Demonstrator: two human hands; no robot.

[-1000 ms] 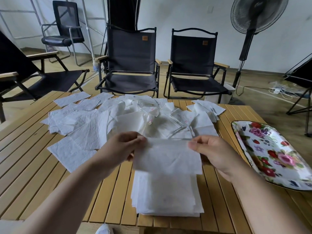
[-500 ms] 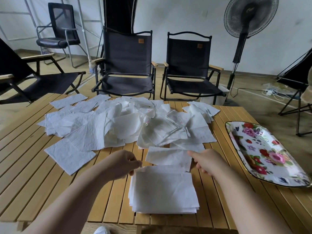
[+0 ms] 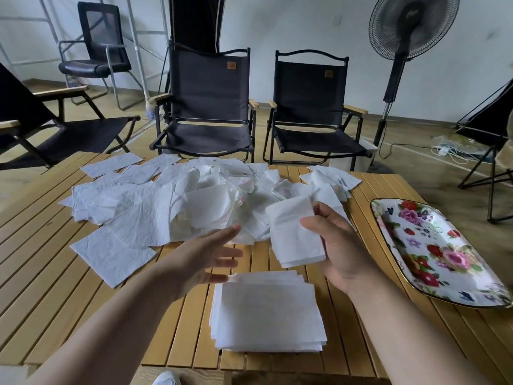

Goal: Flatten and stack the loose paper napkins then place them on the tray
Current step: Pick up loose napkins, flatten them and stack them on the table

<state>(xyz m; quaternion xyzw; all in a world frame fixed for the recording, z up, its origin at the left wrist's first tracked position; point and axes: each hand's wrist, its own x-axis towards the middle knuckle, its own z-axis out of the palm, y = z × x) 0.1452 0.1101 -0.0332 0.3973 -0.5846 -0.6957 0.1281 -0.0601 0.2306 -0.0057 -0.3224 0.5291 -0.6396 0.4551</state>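
Note:
A neat stack of flattened white napkins point(image 3: 266, 312) lies near the front edge of the slatted wooden table point(image 3: 41, 279). Behind it a wide heap of loose white napkins point(image 3: 166, 207) covers the table's middle and far side. My right hand point(image 3: 338, 248) holds one folded white napkin point(image 3: 291, 232) lifted above the table, thumb on its right side. My left hand point(image 3: 202, 257) hovers to the left of that napkin with fingers straight and spread, holding nothing. The floral tray point(image 3: 433, 251) sits at the right edge of the table, with no napkins on it.
Two black folding chairs point(image 3: 211, 107) stand just beyond the table's far edge, another point(image 3: 41, 134) at the far left. A standing fan point(image 3: 399, 51) and floor cables point(image 3: 449, 151) are at the back right. A white shoe point(image 3: 166, 379) shows below the front edge.
The napkin both hands held a second ago now lies on the stack. My right hand has picked a fresh napkin from the heap and lifted it; my left hand has opened.

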